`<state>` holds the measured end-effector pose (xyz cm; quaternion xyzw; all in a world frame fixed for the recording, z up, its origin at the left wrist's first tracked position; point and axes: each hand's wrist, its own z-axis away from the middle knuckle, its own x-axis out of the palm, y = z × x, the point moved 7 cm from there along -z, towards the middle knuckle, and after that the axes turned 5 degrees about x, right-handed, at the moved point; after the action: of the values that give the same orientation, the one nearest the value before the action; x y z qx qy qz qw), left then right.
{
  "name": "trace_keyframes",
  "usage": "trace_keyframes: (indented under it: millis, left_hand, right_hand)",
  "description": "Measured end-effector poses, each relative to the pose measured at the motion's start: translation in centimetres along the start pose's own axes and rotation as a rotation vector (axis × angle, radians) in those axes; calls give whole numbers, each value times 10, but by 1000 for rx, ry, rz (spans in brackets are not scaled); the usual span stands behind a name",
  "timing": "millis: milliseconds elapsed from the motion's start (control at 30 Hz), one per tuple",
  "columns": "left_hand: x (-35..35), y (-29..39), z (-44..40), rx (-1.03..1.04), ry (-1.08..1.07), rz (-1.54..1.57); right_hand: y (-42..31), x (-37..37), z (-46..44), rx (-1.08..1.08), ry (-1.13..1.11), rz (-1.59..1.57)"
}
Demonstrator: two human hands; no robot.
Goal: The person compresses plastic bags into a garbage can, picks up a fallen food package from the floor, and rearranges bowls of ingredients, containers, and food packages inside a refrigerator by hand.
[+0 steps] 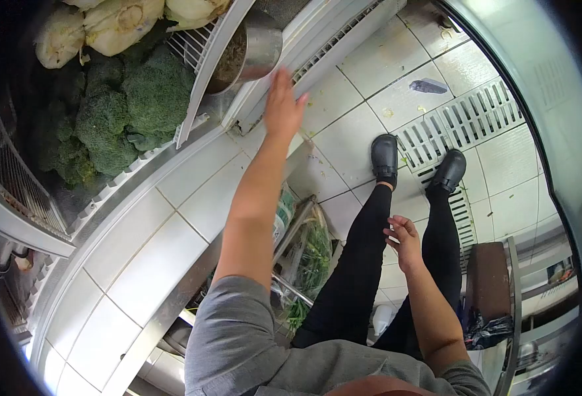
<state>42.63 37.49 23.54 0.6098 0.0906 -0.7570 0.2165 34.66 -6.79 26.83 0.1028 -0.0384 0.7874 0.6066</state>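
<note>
My left hand (284, 109) is stretched out with its fingers extended, slightly blurred, and nothing shows in it. Just beyond its fingertips a round metal container (262, 51) lies at a slant beside the rack edge; whether they touch, I cannot tell. Left of it, heads of broccoli (129, 109) fill a white wire rack (202, 63), with pale cabbage-like heads (123, 25) above them. Over my dark trouser legs hangs my right hand (404, 243), its fingers loosely bent and apart, apparently holding nothing.
Green leafy vegetables in clear plastic (312, 254) lie low beside my legs. Slotted drain grates (479, 115) run through the tiled floor (334, 158), which has scraps and a plastic piece (428, 86) on it. At right stand a brown box (487, 277) and metal shelving (512, 310).
</note>
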Motion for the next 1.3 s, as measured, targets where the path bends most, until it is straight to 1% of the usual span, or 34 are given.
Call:
trace_keyframes:
  millis: [33, 67, 100, 133, 167, 200, 267, 300, 333, 400, 433, 467, 500, 567, 633, 667, 700, 733, 800, 833, 867, 933, 1033, 1100, 1133, 1200, 1233, 1300]
  left_hand:
    - [-1, -25, 37, -112, -36, 6]
    - [10, -57, 78, -182, -84, -120]
    - [5, -80, 114, -409, -189, -155]
    - [39, -111, 159, -491, -979, -432]
    - [29, -113, 185, -552, -1068, -485]
    - [19, -104, 192, -514, -1038, -513]
    - [7, -89, 175, -471, -998, -541]
    - [-3, -61, 149, -336, -860, -387]
    - [-17, -31, 122, -203, -719, -236]
    - [-51, 27, 47, 6, -285, 46]
    - [-80, 59, 12, 117, 9, 154]
    - [-95, 75, -22, 119, 148, 251]
    - [-110, 88, -54, 144, 353, 337]
    - [-122, 90, -114, 53, 609, 310]
    - [-90, 42, -176, -426, 338, 316]
    - [-79, 40, -212, -321, -84, -23]
    - [-66, 32, -231, -200, -502, -364]
    - [-61, 15, -241, -198, -502, -362]
    - [-38, -14, -255, -45, -490, -699]
    - [-31, -23, -258, -46, -491, -696]
    - [-23, -35, -259, -138, -504, -611]
    - [-17, -36, -261, -224, -517, -528]
    - [-27, -39, -254, -712, -242, -83]
    - [-29, 23, -275, -312, -362, -415]
    - [-19, 38, -277, -310, -364, -418]
    - [-47, 55, -279, -411, 311, -324]
    - [-53, 56, -274, -409, 319, -325]
    - [-66, 49, -243, -428, 497, 180]
  right_hand:
    - [0, 1, 1, 0, -3, -4]
    - [0, 1, 1, 7, -3, -17]
    - [-1, 0, 0, 10, -2, -31]
    - [-1, -2, 0, 0, 0, -37]
    - [3, -4, -2, 11, 6, -34]
    - [3, -5, -6, 15, 9, -29]
    - [2, -4, -9, -3, -1, -33]
    - [3, -5, -6, 3, -7, -27]
    - [1, -4, -4, 3, -13, -23]
    - [-1, -5, -4, 7, -1, -18]
    - [-1, -6, -5, 14, 8, -14]
    - [-2, -7, -4, 13, 11, -12]
    - [-3, -8, -2, 3, 12, -18]
    - [-5, -11, -1, -14, 20, -23]
    - [-5, -11, -1, -12, 11, -44]
    - [-6, -12, 1, -6, 15, -57]
    - [-6, -13, 1, -9, 17, -58]
    - [-6, -15, 1, -9, 12, -65]
    - [-10, -15, 3, -8, 1, -63]
    - [-10, -16, 3, -8, 4, -61]
    - [-9, -17, 4, -7, -6, -83]
    - [-10, -17, 6, 7, -8, -108]
    - [-11, -14, 7, 5, -33, -124]
    - [-14, -14, 8, 4, -28, -129]
    - [-15, -12, 8, -2, -28, -133]
    - [-11, -10, 6, -2, -26, -140]
    - [-11, -10, 5, -7, -20, -143]
    - [-9, -10, 7, -28, -32, -151]
